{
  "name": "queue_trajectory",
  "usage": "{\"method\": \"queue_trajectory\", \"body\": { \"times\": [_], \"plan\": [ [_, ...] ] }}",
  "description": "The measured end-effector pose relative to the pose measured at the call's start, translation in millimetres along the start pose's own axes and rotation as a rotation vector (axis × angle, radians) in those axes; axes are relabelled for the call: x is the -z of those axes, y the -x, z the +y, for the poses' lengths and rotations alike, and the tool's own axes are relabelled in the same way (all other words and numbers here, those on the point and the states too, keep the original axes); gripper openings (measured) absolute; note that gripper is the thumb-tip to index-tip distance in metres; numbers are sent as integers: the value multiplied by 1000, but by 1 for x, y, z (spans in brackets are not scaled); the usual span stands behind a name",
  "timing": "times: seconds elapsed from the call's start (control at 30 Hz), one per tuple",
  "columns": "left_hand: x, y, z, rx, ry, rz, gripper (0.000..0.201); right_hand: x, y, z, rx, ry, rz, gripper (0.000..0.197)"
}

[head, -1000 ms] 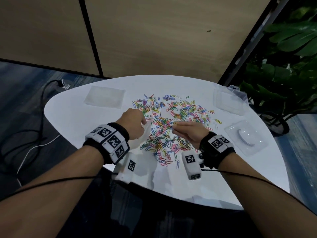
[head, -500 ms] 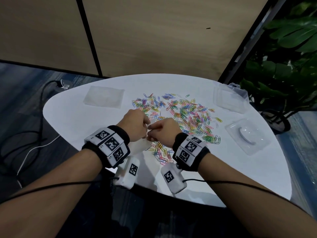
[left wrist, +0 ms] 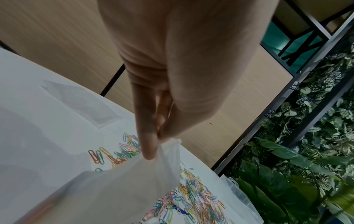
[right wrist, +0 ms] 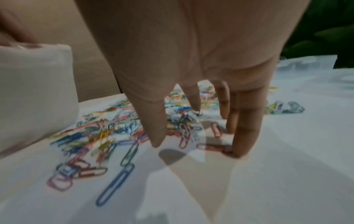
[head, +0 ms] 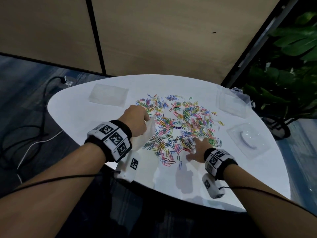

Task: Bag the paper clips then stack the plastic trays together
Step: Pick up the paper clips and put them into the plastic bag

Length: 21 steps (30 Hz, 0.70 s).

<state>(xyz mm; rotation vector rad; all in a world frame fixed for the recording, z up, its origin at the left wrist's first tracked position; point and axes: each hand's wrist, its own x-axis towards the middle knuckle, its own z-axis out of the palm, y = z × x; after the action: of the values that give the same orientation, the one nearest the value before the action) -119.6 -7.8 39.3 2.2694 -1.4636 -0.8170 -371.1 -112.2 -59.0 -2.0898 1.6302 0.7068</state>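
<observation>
Left hand (head: 137, 120) pinches bag (head: 145, 134), right hand (head: 197, 148) spread over clips (head: 180, 124) on white table (head: 240, 177)

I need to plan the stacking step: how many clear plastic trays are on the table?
2, both on the table's right side: one plastic tray near the far right edge, another tray nearer, beside the paper clips. More could be nested unseen.

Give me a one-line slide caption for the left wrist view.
Left hand pinches the rim of a clear plastic bag above coloured paper clips scattered on the white table.
</observation>
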Motion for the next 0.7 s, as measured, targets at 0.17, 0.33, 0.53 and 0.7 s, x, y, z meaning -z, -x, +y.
{"method": "queue_trajectory", "body": {
  "times": [0.17,0.33,0.53,0.7],
  "plan": [
    [2,1,-6,23,-24,43,39,-23,-18,-19,165,45,251,50],
    [4,2,-12,17,-50,60,38,-17,-22,-30,222,30,356,19],
    [4,-3,-14,62,-160,60,23,12,-17,-11,60,-397,272,17],
    [0,-3,-13,79,-153,3,17,40,-3,-21,130,-960,166,6]
  ]
}}
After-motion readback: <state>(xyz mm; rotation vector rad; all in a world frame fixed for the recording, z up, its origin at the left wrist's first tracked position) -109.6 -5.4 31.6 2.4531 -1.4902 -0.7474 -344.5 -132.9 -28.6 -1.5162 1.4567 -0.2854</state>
